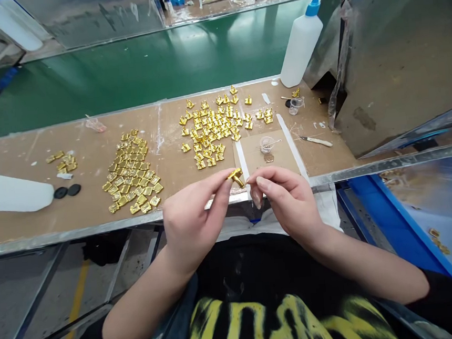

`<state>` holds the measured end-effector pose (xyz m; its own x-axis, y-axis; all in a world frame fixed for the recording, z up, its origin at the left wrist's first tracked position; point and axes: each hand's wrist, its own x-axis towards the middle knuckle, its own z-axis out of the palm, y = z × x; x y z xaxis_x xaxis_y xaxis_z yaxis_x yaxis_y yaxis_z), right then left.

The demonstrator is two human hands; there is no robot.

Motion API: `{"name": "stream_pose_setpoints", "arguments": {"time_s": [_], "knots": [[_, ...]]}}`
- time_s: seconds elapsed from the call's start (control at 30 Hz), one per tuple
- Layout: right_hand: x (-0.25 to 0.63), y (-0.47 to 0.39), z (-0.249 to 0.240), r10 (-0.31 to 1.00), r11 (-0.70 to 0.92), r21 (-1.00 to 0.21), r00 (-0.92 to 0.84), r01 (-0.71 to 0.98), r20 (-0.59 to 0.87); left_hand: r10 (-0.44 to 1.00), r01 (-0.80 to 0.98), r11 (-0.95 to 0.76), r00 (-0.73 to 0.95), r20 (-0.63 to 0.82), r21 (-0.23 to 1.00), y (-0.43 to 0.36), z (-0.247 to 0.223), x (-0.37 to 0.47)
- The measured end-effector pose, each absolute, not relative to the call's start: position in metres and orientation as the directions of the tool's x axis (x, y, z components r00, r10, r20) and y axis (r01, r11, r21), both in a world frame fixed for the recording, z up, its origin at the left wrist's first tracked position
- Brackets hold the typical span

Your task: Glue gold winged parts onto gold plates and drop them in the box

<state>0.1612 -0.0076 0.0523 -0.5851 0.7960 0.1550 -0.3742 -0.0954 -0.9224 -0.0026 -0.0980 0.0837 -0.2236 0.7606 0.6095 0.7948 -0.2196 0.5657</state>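
My left hand (196, 217) pinches a small shiny gold metal piece with a stem (236, 177) between thumb and fingertips, above the bench's front edge. Close to its right, my right hand (289, 198) has thumb and forefinger pressed together near the stem; whatever lies in that pinch is too small to make out. Beyond my hands, many similar gold pieces with raised stems (216, 125) stand in a loose group on the brown bench top (174, 163). A small clear cup (266, 145) with a thin stick in it rests on a cardboard sheet (284, 159).
Flat gold pieces (129, 172) lie at left, beside black round caps (74, 189) and a white bottle (10, 191). A blue-tipped squeeze bottle (301, 47) and a knife (316, 141) are at right. Behind runs a green belt (122, 73); a blue bin (388, 213) stands lower right.
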Motion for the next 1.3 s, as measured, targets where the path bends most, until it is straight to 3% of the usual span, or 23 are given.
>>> {"name": "stream_pose_setpoints", "arguments": {"time_s": [0.07,0.1,0.2,0.3,0.37,0.43,0.53,0.6,0.7,0.87,1.03,1.17,1.3], "knots": [[0.163,-0.007,0.051,0.814,-0.096,-0.918,-0.561,-0.386,0.151,0.843,0.453,-0.154,-0.404,0.356,0.878,-0.092,0.082,-0.008],[0.164,-0.007,0.051,0.819,-0.095,-0.916,-0.554,-0.389,0.15,0.878,0.252,-0.104,-0.43,0.208,0.962,-0.089,0.081,-0.011],[0.169,-0.005,0.046,0.826,-0.095,-0.92,-0.546,-0.381,0.141,0.925,-0.138,0.013,-0.374,-0.064,0.99,-0.082,0.078,-0.022],[0.176,-0.002,0.04,0.836,-0.088,-0.937,-0.536,-0.338,0.115,0.93,-0.251,0.045,-0.344,-0.132,0.967,-0.082,0.074,-0.033],[0.183,0.001,0.034,0.844,-0.064,-0.952,-0.525,-0.298,0.108,0.93,-0.185,0.074,-0.343,-0.135,0.98,-0.085,0.069,-0.043],[0.192,0.005,0.029,0.857,-0.023,-0.968,-0.503,-0.25,0.11,0.919,0.093,0.143,-0.383,-0.097,0.985,-0.088,0.061,-0.059],[0.208,0.016,0.022,0.902,0.057,-0.988,-0.417,-0.146,0.113,0.895,0.509,0.276,-0.444,-0.026,0.816,-0.089,0.049,-0.091],[0.217,0.025,0.019,0.935,0.103,-0.992,-0.334,-0.071,0.12,0.89,0.602,0.333,-0.454,-0.032,0.726,-0.085,0.042,-0.108],[0.225,0.037,0.017,0.955,0.132,-0.991,-0.266,-0.002,0.128,0.889,0.683,0.374,-0.456,-0.034,0.627,-0.069,0.038,-0.118],[0.233,0.049,0.014,0.975,0.125,-0.986,-0.196,0.112,0.101,0.871,0.803,0.395,-0.482,0.097,0.446,-0.043,0.048,-0.114],[0.248,0.058,0.008,0.98,0.138,-0.953,-0.179,0.27,0.091,0.783,0.795,0.527,-0.592,0.194,0.299,-0.055,0.081,-0.163],[0.253,0.073,0.008,0.989,0.111,-0.915,-0.129,0.389,0.065,0.713,0.723,0.654,-0.687,0.138,0.223,-0.05,0.102,-0.233],[0.247,0.089,0.005,0.986,0.109,-0.922,-0.16,0.372,0.052,0.687,0.67,0.711,-0.726,-0.009,0.214,-0.014,0.1,-0.275]]}}
